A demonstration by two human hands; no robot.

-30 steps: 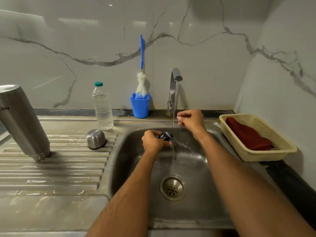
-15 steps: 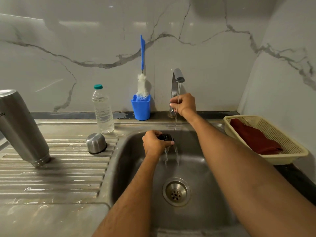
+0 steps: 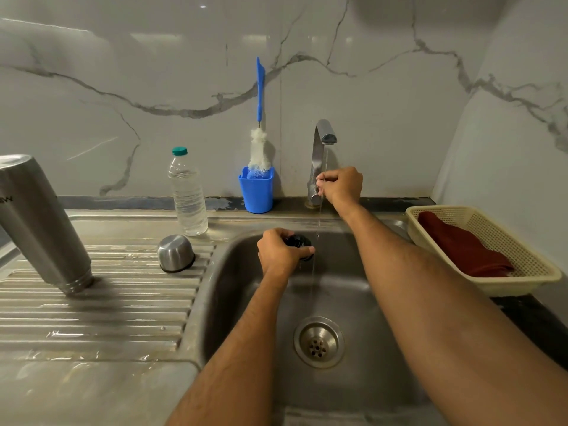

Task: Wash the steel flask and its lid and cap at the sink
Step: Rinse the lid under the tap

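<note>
Step in hand: the left hand (image 3: 281, 252) is gripping the dark lid (image 3: 299, 242) closed-fisted, beside a thin stream over the sink (image 3: 233, 290); rinsing looks nearly done.
Right hand (image 3: 341, 186): pinching the tap (image 3: 319, 161) lever.
Next move: probably shutting off the water, then parking the lid.
Flask (image 3: 43, 222): draining upside down on the desk (image 3: 92, 376).
Cap (image 3: 175, 253): inverted near the flask.
Around: water bottle (image 3: 188, 195), brush cup (image 3: 256, 189), basket (image 3: 479, 250); nothing is blocking.

One flask (image 3: 40, 222), one cap (image 3: 175, 253), two hands (image 3: 278, 252).
</note>
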